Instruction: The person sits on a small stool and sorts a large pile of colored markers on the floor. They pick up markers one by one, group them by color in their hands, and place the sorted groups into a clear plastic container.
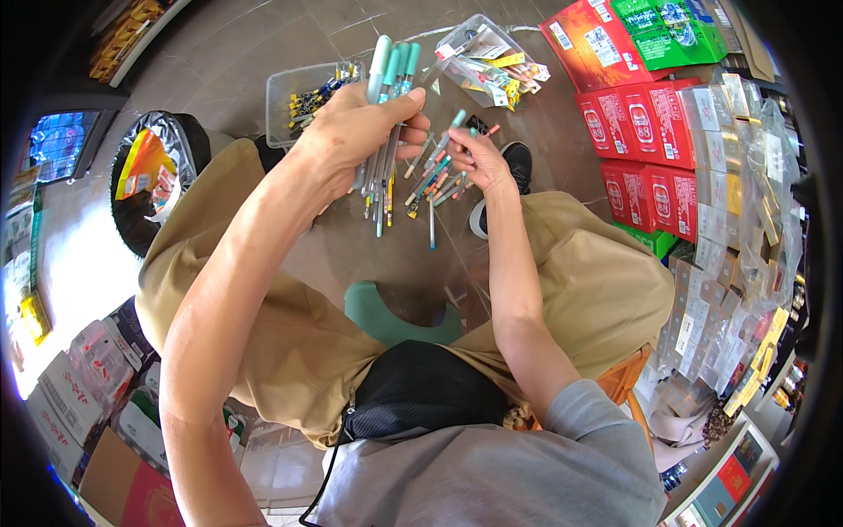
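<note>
My left hand [359, 128] is closed around a bundle of capped pens [390, 79] with pale green caps and clear barrels, held upright above the floor. To its right, my right hand [479, 158] pinches a green-capped pen [454, 128] between thumb and fingers. Beneath and between both hands, loose pens [431, 181] in green, pink, blue and yellow lie scattered on the dark tiles. Behind my left hand stands a clear plastic bin [280, 99] of pens with yellow and dark blue parts. Another clear bin [487, 39], beyond my right hand, holds packaged stationery.
A lined waste bin [197, 141] stands at the left. Red drink cartons [645, 125] and wrapped boxes [714, 197] are stacked at the right. Black shoes [517, 168] flank the loose pens. Cartons and bags [72, 395] sit at the lower left, and a wooden chair [625, 379] is behind.
</note>
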### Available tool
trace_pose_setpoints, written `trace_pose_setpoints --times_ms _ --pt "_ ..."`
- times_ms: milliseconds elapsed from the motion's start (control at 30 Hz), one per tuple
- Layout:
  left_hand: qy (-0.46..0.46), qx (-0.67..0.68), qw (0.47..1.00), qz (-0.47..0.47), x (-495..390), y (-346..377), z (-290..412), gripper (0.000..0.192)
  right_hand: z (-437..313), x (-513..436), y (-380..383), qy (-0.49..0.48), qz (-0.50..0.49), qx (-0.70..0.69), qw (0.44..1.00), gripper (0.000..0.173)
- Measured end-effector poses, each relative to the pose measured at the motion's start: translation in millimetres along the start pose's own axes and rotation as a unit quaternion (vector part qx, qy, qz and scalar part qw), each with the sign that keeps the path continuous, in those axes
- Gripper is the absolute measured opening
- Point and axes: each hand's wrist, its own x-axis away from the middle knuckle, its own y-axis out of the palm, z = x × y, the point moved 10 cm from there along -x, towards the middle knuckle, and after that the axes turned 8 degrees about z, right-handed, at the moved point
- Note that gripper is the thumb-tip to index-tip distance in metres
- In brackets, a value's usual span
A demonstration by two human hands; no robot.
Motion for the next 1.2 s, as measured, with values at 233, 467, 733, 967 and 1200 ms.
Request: trace_pose_setpoints --times_ms 233,467,733,967,1200 --pt "-0.009 -0.026 0.999 -0.022 -0.2 1.8 -6.2 0.040 -90.6 91.2 149.3 -0.156 -0.085 0.189 0.966 0.017" --pt "0.007 0.015 0.998 -0.064 12.9 -3.5 7.7 0.032 -130.7 123.3 198.0 -0.348 -0.048 0.330 0.876 0.012" --pt "0.086 0.190 0.977 -0.047 17.5 -29.1 52.7 0.022 -93.0 81.5 161.2 -0.237 -0.089 0.070 0.965 0.028" --pt "0.067 0.339 0.933 -0.102 20.6 -27.2 67.6 0.012 42.3 7.5 85.6 0.073 -0.030 -0.138 0.987 0.031" --pt "0.053 0.339 0.934 -0.105 25.5 -24.0 70.2 0.015 85.4 4.0 63.8 0.120 0.022 -0.108 0.987 0.032"
